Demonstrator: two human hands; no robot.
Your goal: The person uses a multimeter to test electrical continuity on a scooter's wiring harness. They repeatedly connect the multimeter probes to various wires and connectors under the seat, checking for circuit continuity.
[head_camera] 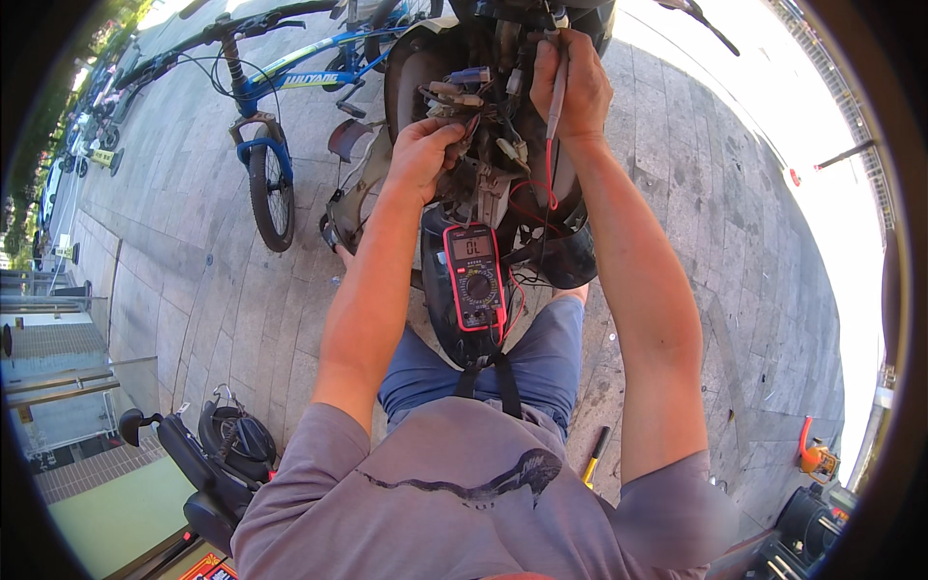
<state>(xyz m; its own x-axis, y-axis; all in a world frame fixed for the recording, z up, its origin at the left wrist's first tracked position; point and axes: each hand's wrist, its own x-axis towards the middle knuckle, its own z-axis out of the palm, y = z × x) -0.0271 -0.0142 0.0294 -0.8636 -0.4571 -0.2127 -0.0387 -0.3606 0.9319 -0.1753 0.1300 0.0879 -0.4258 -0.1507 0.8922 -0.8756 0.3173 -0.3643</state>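
Note:
The front of a motor scooter stands before me with its panels off and its wiring exposed. My left hand point(429, 154) pinches wires below a cluster of pale plug connectors point(453, 98) and a blue connector point(470, 75). Higher up on the right, my right hand point(578, 87) grips a test probe point(557, 101) whose red lead point(549, 167) hangs down. The probe's upper end is partly hidden by my fingers, so its contact cannot be made out. A red-edged digital multimeter point(475, 279), its display lit, rests on the black front fender point(438, 297) between my legs.
A blue bicycle point(264, 145) stands at the left on grey stone paving point(181, 246). A detached scooter panel point(359, 199) leans beside the scooter's left. Behind me lies a tool with a yellow-and-black handle point(596, 455). A black scooter seat point(196, 457) is at lower left, an orange device point(819, 458) at lower right.

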